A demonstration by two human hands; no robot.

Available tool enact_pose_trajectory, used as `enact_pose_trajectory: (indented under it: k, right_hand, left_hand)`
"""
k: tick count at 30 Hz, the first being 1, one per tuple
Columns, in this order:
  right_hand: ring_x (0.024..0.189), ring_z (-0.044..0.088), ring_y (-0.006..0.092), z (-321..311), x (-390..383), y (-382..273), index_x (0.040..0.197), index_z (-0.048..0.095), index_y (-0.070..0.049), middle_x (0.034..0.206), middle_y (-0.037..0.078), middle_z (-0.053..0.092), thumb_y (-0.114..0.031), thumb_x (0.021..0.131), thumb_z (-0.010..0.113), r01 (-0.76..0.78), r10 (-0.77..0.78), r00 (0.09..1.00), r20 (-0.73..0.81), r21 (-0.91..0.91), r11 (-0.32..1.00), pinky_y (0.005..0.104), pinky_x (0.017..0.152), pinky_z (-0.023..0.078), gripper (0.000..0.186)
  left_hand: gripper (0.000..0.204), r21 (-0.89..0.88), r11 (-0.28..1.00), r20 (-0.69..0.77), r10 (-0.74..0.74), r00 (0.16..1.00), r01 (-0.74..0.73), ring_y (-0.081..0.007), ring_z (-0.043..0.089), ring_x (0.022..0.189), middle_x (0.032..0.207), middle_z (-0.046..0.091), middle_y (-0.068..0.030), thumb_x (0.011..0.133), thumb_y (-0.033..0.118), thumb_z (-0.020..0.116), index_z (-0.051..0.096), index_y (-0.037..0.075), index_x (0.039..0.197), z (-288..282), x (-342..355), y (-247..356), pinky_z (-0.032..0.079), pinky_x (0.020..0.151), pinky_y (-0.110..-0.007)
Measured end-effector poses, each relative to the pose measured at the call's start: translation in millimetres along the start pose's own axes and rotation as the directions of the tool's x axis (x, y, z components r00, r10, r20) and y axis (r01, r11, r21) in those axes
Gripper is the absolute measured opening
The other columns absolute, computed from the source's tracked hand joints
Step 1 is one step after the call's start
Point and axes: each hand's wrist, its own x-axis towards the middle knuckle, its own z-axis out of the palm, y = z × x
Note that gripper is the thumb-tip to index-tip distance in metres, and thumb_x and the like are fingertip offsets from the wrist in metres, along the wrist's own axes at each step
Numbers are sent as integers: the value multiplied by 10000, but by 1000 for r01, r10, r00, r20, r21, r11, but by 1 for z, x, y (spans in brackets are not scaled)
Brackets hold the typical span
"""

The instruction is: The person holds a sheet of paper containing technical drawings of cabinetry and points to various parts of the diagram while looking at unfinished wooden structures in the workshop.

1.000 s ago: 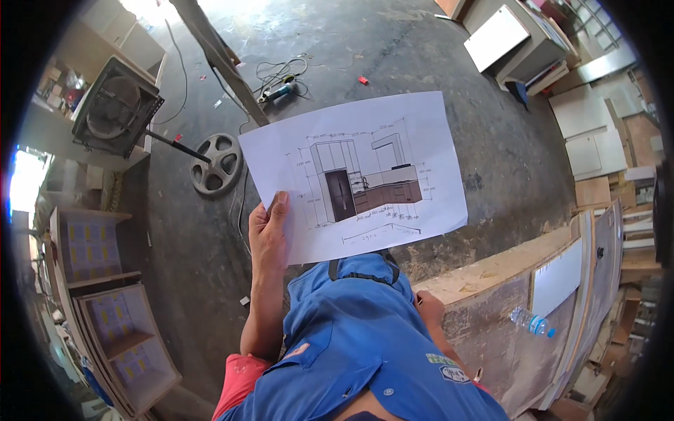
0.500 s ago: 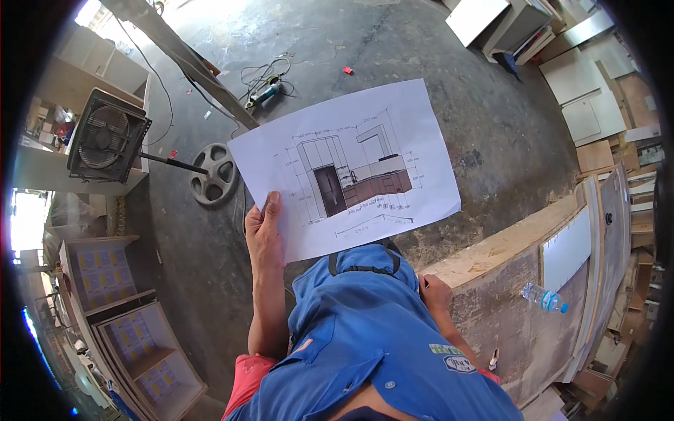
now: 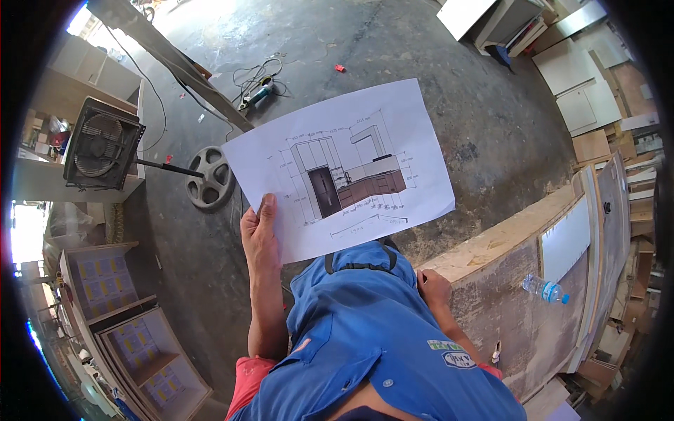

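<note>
My left hand (image 3: 260, 235) grips the lower left corner of a white paper sheet (image 3: 344, 165) printed with a drawing of kitchen cabinets, held out flat above the concrete floor. My right hand (image 3: 433, 286) rests low against the edge of a wooden workbench (image 3: 505, 238), mostly hidden behind my blue shirt; whether its fingers hold anything I cannot tell.
A standing fan (image 3: 98, 147) with a round wheel-like base (image 3: 209, 177) stands at the left. A power tool with cable (image 3: 256, 93) lies on the floor beyond. A plastic water bottle (image 3: 546, 288) lies on the bench. Cabinet boxes (image 3: 119, 323) and board stacks (image 3: 597, 91) flank the area.
The view has drifted slightly; the sheet sits a little lower and more to the right in the picture. My left hand keeps its grip on the paper.
</note>
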Motion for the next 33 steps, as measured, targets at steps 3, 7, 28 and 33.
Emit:
enact_pose_trajectory:
  k: [3,7,28,33]
  right_hand:
    - [643,636,345,0,-1,-3,711,632,-103,726,115,652,-366,892,562,1,-1,1000,-6,-16,1000,452,580,498,328]
    - [633,634,349,0,-1,-4,706,636,-104,721,119,651,-376,887,566,-7,7,1000,-7,-32,999,455,575,498,334]
    - [617,628,352,-1,2,-12,692,631,-95,713,116,646,-382,886,575,-6,4,1000,-23,-49,999,462,556,491,351]
    - [630,631,352,-1,2,-11,715,639,-95,727,114,649,-381,885,574,-23,22,1000,-10,-21,1000,460,567,497,339]
  left_hand:
    - [268,-18,1000,21,1,1000,-1,-77,621,771,913,685,-38,934,268,627,656,13,1010,-1,2,0,491,684,-232]
    - [257,-9,1000,49,-19,999,19,-83,624,783,920,685,-37,938,252,621,660,13,1025,-2,4,1,489,697,-232]
    - [253,-6,999,64,-49,997,49,-66,612,735,889,682,-26,948,258,605,661,17,999,2,7,6,482,647,-224]
    - [245,-12,999,69,-44,997,45,-67,614,736,891,682,-28,949,252,603,661,18,996,2,8,6,484,646,-223]
